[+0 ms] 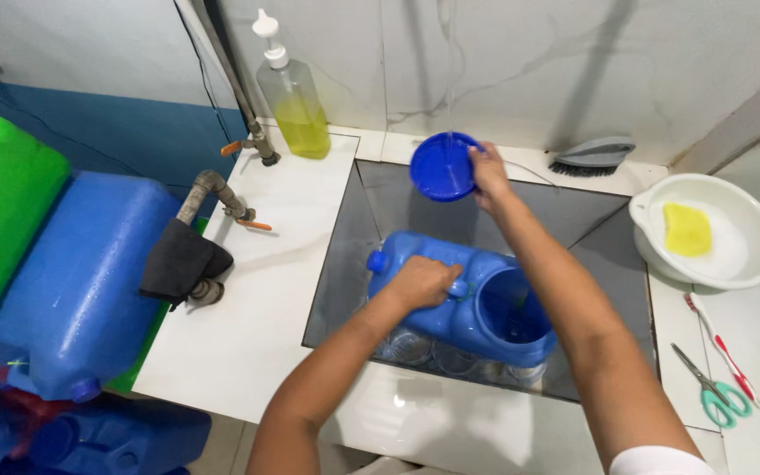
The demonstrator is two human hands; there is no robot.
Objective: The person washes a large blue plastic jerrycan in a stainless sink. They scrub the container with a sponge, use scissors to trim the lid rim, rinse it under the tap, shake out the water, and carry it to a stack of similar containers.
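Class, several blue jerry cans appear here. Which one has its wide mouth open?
The can in the sink, gripped by the left hand. The right hand holds its lid; the cans at left lie untouched.

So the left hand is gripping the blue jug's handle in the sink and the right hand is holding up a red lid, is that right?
Not quite. In the head view the lid in the right hand is blue, not red. The rest holds: the left hand grips the handle of the blue jug lying in the sink.

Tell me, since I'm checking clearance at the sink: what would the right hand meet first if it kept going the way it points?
Probably the pale tiled wall: the right hand, holding the blue lid, points there. Depth is unclear.
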